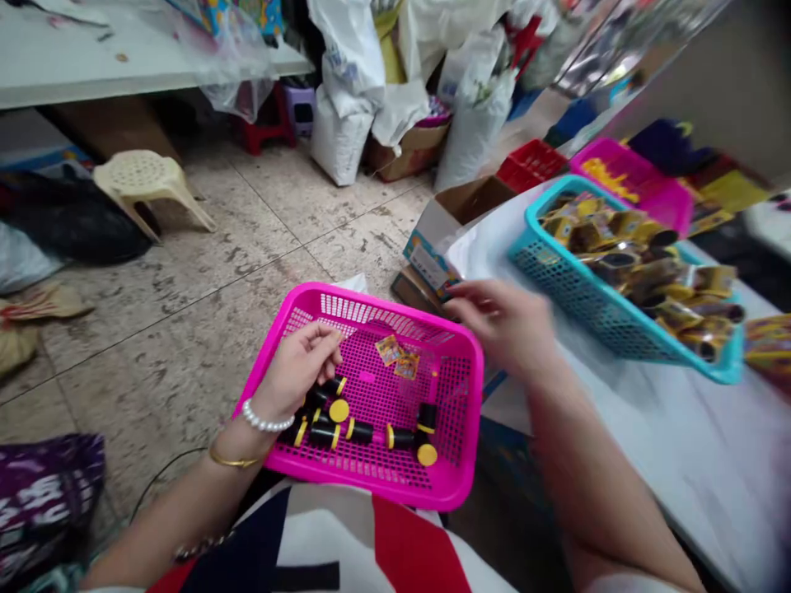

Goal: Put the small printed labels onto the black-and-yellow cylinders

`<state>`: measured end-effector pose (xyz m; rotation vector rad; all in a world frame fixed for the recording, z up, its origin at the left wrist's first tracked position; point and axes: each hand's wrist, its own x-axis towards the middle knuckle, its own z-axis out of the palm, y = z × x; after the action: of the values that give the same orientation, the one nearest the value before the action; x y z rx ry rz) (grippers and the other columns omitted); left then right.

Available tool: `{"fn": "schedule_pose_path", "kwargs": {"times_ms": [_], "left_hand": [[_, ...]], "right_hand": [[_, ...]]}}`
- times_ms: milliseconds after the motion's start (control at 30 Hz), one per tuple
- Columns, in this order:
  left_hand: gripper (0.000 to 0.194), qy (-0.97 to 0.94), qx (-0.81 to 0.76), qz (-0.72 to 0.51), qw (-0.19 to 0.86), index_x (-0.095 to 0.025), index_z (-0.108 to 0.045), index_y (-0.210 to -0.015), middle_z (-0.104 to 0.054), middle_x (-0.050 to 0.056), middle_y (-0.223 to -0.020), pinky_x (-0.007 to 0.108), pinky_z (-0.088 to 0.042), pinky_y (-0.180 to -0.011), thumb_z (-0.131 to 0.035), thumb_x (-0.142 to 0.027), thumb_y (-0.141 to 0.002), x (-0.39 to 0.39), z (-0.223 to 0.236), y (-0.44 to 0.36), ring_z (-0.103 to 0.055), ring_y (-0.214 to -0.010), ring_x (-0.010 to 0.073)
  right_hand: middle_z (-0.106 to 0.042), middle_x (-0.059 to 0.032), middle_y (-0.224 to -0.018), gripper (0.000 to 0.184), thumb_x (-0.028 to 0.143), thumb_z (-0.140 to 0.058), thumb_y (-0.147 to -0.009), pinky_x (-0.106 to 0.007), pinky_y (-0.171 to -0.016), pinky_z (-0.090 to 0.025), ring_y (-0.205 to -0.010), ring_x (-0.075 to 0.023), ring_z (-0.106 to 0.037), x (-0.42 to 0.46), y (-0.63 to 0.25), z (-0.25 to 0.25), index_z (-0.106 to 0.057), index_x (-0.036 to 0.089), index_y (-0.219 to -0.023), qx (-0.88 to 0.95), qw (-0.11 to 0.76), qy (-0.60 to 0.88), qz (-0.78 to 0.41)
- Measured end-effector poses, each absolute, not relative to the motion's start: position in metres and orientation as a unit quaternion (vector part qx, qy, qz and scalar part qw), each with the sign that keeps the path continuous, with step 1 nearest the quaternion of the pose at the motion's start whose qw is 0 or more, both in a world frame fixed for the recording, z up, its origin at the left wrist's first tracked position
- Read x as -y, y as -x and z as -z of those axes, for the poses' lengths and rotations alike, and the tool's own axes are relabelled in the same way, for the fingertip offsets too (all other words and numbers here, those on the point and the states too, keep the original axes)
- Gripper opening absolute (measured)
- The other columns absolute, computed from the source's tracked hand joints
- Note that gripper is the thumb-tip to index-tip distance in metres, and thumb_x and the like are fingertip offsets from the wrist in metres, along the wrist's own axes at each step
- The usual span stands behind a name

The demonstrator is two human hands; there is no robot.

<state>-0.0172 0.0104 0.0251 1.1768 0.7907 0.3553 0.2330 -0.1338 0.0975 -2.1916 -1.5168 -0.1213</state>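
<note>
So the pink basket [457, 475] sits right up against the person's shirt [334, 535], with a bunch of little black cylinders [360, 431] with yellow ends [339, 410] lying in it, mostly along the near side. The left hand [302, 362] is over the left part of that basket, fingers curled and tips pinched closed; can't really tell if there's something tiny between them. A few of the cylinders are just below it, partly hidden by the fingers and wrist, and the rest run off toward the right end, well apart from that hand. Two small colorful cards [397, 357] lie on the basket floor past the fingertips, touching each other. The right hand [503, 321] is a blurry mess around the basket's far right corner, fingers bent, and honestly I can't tell if it's gripping anything or touching the rim. Near its fingertips there's an open cardboard box [432, 235], and farther right a teal basket [556, 284] heaped with dark and yellow wrapped pieces [655, 288] sits on the white counter [618, 420]. Behind it is a magenta tray [671, 198] with yellow bits [609, 179] in it.
</note>
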Motion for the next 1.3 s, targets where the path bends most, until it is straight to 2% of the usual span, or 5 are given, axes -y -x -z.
{"fn": "schedule_pose_path", "kwargs": {"times_ms": [300,633,767,967,1300], "left_hand": [[0.025,-0.577,-0.366,-0.127,0.719,-0.017,-0.057,-0.09,-0.06,-0.001,-0.067,0.016,-0.036,-0.043,-0.064,-0.041,-0.084,-0.016,-0.013,0.019,-0.05,-0.049,0.0069],[0.023,-0.636,-0.323,-0.096,0.694,-0.015,-0.063,-0.082,-0.061,0.001,-0.07,0.021,-0.039,-0.054,-0.068,-0.037,-0.079,0.004,0.007,0.012,-0.052,-0.06,0.0104],[0.028,-0.571,-0.347,-0.098,0.737,-0.016,-0.059,-0.076,-0.055,-0.002,-0.058,0.021,-0.035,-0.048,-0.067,-0.042,-0.079,0.003,0.006,0.013,-0.048,-0.049,0.0095],[0.024,-0.579,-0.367,-0.148,0.713,-0.016,-0.06,-0.079,-0.055,-0.003,-0.058,0.02,-0.036,-0.047,-0.065,-0.04,-0.081,0.013,-0.004,0.012,-0.048,-0.049,0.0095],[0.023,-0.597,-0.393,-0.214,0.666,-0.017,-0.07,-0.083,-0.055,-0.002,-0.056,0.02,-0.037,-0.046,-0.065,-0.039,-0.083,0.027,-0.022,0.016,-0.048,-0.05,0.0098]], "right_hand": [[-0.064,-0.0111,-0.093,0.018,0.017,-0.048,-0.092,-0.027,-0.06,-0.044,-0.076,-0.0212,-0.065,0.093,-0.169,0.012,-0.063,0.018,-0.102,0.604,-0.071,0.78,-0.148],[-0.06,0.0005,-0.077,0.008,0.014,-0.061,-0.081,-0.026,-0.065,-0.044,-0.069,-0.0131,-0.056,0.106,-0.141,-0.008,-0.058,0.019,-0.087,0.557,0.332,0.702,-0.295],[-0.064,-0.0013,-0.092,0.049,0.029,-0.074,-0.072,-0.027,-0.063,-0.05,-0.071,-0.014,-0.062,0.11,-0.13,-0.002,-0.052,0.022,-0.115,0.311,0.56,0.656,-0.4],[-0.055,0.0024,-0.055,0.036,0.051,-0.066,-0.079,-0.023,-0.048,-0.038,-0.049,-0.0106,-0.048,0.118,-0.122,0.006,-0.057,0.017,-0.068,0.224,0.541,0.674,-0.449],[-0.053,0.0021,-0.06,0.032,0.048,-0.062,-0.084,-0.025,-0.052,-0.037,-0.055,-0.0126,-0.047,0.122,-0.112,0.0,-0.06,0.019,-0.071,0.28,0.556,0.711,-0.326]]}}
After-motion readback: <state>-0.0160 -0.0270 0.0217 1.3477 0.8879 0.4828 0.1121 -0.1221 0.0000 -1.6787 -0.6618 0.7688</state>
